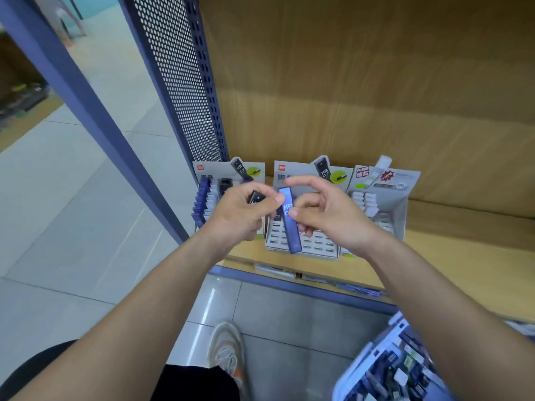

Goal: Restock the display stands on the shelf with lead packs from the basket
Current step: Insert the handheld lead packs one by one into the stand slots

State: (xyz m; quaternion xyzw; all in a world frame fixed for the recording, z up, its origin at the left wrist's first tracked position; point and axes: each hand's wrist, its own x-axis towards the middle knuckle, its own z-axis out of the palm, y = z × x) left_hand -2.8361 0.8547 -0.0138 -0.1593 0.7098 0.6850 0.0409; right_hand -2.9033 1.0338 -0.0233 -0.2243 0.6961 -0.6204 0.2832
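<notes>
Three grey display stands sit side by side on the wooden shelf [451, 256]: the left stand [208, 198] with blue and white packs, the middle stand [315, 244] mostly bare, the right stand [385, 198] with white packs. My left hand [243, 212] grips a black lead pack [256, 196] above the left and middle stands. My right hand [327, 209] pinches a long blue lead pack [291, 224] marked HB, held upright over the middle stand. The blue basket [364, 360] with several packs sits at the lower right.
A perforated blue metal side panel [179, 76] and a slanted blue post [95, 117] bound the shelf on the left. The wooden back wall [362, 82] rises behind the stands. My shoe [225, 348] stands on the tiled floor below the shelf edge.
</notes>
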